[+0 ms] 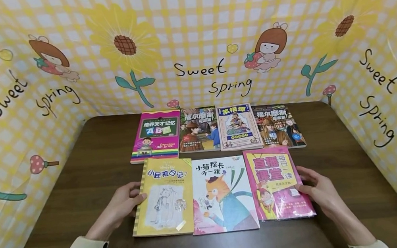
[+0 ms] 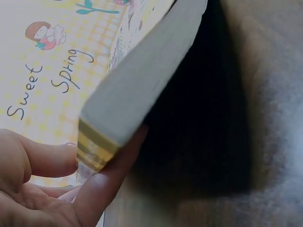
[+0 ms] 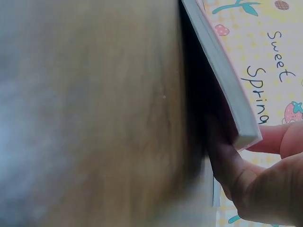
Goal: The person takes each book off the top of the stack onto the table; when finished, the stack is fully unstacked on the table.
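A yellow book (image 1: 163, 201) with a line-drawn figure on its cover is at the front left. My left hand (image 1: 121, 205) grips its left side, thumb on the cover. The left wrist view shows fingers beneath this book's striped corner (image 2: 97, 146), over a dark shadow. At the front right, my right hand (image 1: 319, 190) holds a pink book (image 1: 279, 184) by its right side, thumb on top. Fingers also reach under that book's corner (image 3: 244, 135) in the right wrist view. A white book with an orange cat (image 1: 223, 197) sits between the two, edges meeting theirs.
Behind lies a row of books: a magenta one with letter blocks (image 1: 156, 136), a detective book (image 1: 199, 130), a pale one (image 1: 238, 128) and another detective book (image 1: 279, 126). The dark wooden table (image 1: 65, 192) is bordered by a yellow checked cloth (image 1: 189, 33).
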Demonstrator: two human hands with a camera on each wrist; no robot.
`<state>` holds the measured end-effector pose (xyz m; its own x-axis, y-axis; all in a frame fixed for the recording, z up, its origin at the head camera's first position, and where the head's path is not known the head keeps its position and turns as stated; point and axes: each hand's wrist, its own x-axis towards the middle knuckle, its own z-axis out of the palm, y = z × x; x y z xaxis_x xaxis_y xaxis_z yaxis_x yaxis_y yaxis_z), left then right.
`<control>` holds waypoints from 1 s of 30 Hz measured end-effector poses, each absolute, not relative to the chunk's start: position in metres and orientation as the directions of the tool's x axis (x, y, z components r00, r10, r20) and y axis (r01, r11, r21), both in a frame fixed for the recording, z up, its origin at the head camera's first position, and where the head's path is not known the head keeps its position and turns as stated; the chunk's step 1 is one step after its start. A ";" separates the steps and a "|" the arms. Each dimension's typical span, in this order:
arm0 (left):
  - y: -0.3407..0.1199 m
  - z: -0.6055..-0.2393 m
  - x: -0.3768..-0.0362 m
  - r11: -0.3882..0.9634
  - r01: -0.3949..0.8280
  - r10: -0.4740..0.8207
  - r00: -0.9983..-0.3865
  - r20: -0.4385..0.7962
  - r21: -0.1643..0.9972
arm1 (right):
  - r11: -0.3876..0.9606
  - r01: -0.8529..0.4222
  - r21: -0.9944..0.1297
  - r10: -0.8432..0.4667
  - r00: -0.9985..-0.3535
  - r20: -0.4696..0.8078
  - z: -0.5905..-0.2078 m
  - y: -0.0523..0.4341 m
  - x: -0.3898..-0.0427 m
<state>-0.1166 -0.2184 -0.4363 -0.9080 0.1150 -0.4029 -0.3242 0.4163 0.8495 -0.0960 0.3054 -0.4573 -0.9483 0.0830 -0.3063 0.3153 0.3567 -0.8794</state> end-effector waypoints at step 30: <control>-0.209 -0.436 -0.117 0.806 -0.100 0.067 -0.964 -0.258 0.584 | 0.841 0.008 -0.542 -0.019 -0.999 -0.044 -0.451 0.292 -0.098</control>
